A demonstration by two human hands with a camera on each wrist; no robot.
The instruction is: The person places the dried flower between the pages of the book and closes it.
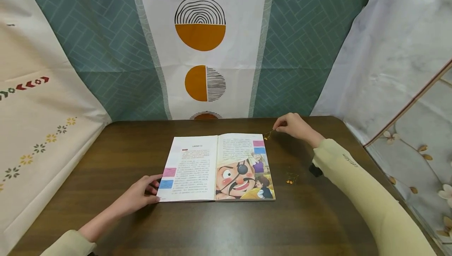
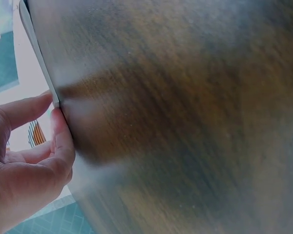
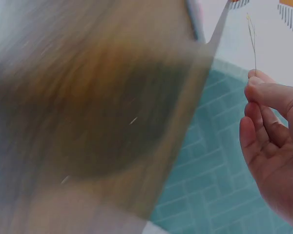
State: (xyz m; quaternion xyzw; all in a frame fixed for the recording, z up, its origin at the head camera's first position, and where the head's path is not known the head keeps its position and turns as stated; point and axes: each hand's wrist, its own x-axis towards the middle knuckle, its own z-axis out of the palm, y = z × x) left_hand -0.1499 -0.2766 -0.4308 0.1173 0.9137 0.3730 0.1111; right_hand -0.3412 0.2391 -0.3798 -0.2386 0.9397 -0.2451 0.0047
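Note:
An open picture book (image 1: 195, 169) lies on the wooden table, text on its left page and a cartoon man with an eye patch on its right. The left hand (image 1: 141, 192) pinches the book's lower left edge between thumb and fingers; the left wrist view has this grip on the thin book edge (image 2: 40, 61). Beyond the book's upper right corner, the right hand (image 1: 294, 126) holds a thin sprig with small yellow flowers (image 1: 268, 135) by its stem. The right wrist view has the sprig (image 3: 254, 44) rising from thumb and fingertip.
A second yellow-flowered sprig (image 1: 291, 179) lies on the table (image 1: 247, 226) right of the book. Patterned cloth (image 1: 106, 44) hangs behind the table's far edge, with more cloth (image 1: 399, 71) at both sides.

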